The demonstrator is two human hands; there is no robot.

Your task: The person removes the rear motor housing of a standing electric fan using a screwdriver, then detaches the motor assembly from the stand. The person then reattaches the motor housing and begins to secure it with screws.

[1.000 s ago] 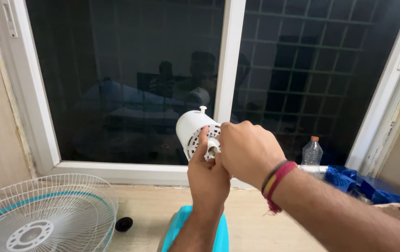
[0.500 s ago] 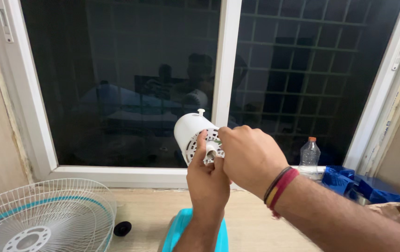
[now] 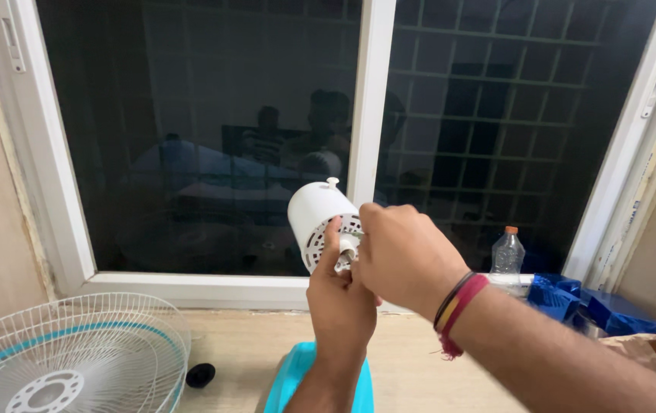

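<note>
A: Object in hand?
B: White fan motor housing (image 3: 319, 218), cylindrical, small knob on top, vented face with round holes toward the camera. Held up in front of the window (image 3: 190, 138).
A: Grip?
B: Left hand (image 3: 341, 298) closed around its lower face, thumb up against the vents. Right hand (image 3: 404, 256) pinched shut on the short shaft at the centre.
A: Below?
B: White fan grille (image 3: 60, 359) with teal ring, small black cap (image 3: 200, 375), clear plastic bottle (image 3: 507, 251) on the sill.

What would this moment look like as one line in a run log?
left hand: gripping white fan motor housing | right hand: fingers at its front | fan grille: lower left, untouched | plastic bottle: on sill
</note>
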